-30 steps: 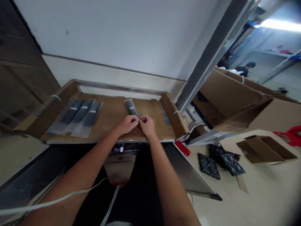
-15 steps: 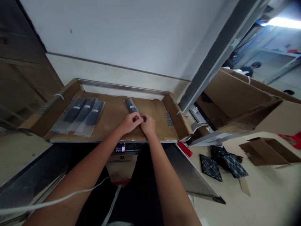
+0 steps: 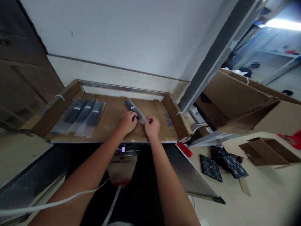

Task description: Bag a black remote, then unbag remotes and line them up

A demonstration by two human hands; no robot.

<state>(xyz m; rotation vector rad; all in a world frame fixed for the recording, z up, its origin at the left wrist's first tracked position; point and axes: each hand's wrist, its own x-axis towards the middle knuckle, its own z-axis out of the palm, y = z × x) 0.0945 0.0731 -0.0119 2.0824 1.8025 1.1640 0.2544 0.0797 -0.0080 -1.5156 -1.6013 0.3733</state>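
Head view: both hands work over the cardboard tray, which lies against the white wall. A clear sleeve with a dark strip inside lies slanted on the tray's floor, right of its middle, with its far end pointing toward the tray's back rail. The left hand is curled shut, fingertips pinched against the sleeve's left edge near its near end. The right hand is closed too, thumb and forefinger nipping the sleeve's near corner. The two hands sit close together, just inside the tray's front edge.

At the tray's left end, three more filled sleeves lie side by side, overlapping a little. Below the tray's front edge glows a small display. Right of the tray, on the table, lie dark patterned squares and an open carton, well apart from the hands.

As for risk: the film looks thin and slick, and both grips take only its near end. An uneven pull could crease or tear it, or the strip could slide toward the far end and skew inside. A slipped pinch would drop it askew on the tray.
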